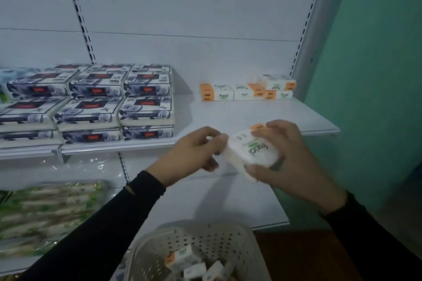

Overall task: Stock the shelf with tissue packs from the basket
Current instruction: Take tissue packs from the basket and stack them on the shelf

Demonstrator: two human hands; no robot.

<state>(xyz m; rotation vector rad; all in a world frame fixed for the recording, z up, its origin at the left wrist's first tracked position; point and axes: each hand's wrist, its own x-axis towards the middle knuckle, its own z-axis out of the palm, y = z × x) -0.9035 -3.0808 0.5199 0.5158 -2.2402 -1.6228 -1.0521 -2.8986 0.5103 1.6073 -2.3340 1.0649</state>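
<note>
Gripping one tissue pack [252,151] in both hands, right hand [290,157] fingers curling round it, left hand [194,150] pinching its end; placing it squarely beside the shelved packs [247,89] at the frame's centre right seems best.

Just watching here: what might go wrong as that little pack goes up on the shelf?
Both hands, the left hand and right hand, hold one tissue pack in mid-air above the basket; a loose grip might drop it back in. On the shelf, one white and orange pack already sits stacked on the row, so a nudge while placing could topple it.
</note>
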